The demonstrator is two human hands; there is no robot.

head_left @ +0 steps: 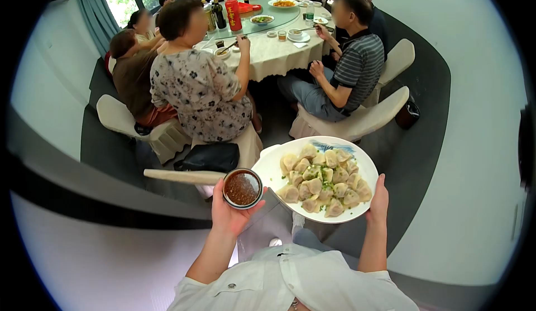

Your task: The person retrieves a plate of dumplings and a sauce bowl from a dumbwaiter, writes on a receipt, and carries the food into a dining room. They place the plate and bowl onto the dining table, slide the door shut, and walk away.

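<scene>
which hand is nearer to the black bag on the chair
Left. The left hand holds the sauce bowl just below the bag in view; the right hand is farther right, gripping the plate.

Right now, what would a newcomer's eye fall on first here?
Probably the white oval plate of pale, green-flecked dumplings, its edge in the right hand, right of centre. Next to it, the left hand holds a small, round, dark-rimmed bowl of red-brown sauce. Beyond, a tall red bottle stands out on the large, round, cream-clothed table.
</scene>
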